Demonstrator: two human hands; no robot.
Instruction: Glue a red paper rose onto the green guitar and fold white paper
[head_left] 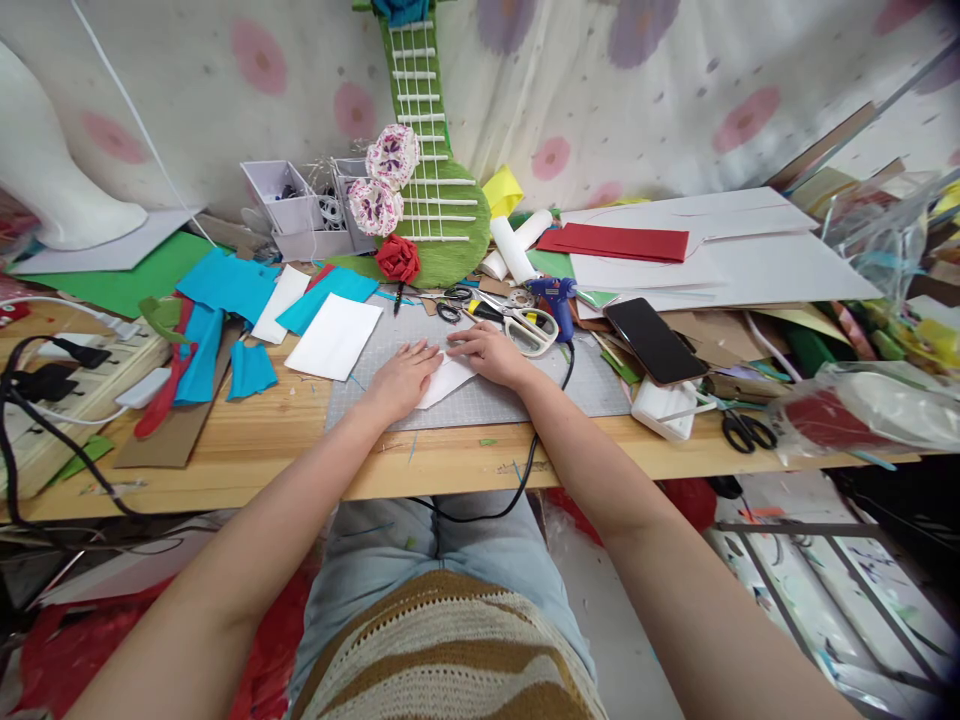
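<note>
Wooden table (292,430) spreads widest, running under both hands and well out to either side. Beyond the left hand (409,375) stands a green paper guitar (450,220) with white strings. Grey mat (592,390) lies directly beneath both hands. Just to the left hand's left is a blank white sheet (334,337). The left hand rests palm down, fingers stretched out and close together, grasping nothing. The right hand (487,352) lies palm down too, fingers lightly spread and holding nothing. Both press on a small white paper (448,380), partly covered by them. Right of the right hand sits a dark phone (654,340); nearer it, a blue glue gun (555,297). White-handled scissors (520,315) lie just beyond it, while a red flower (397,260) sits past the left fingertips.
</note>
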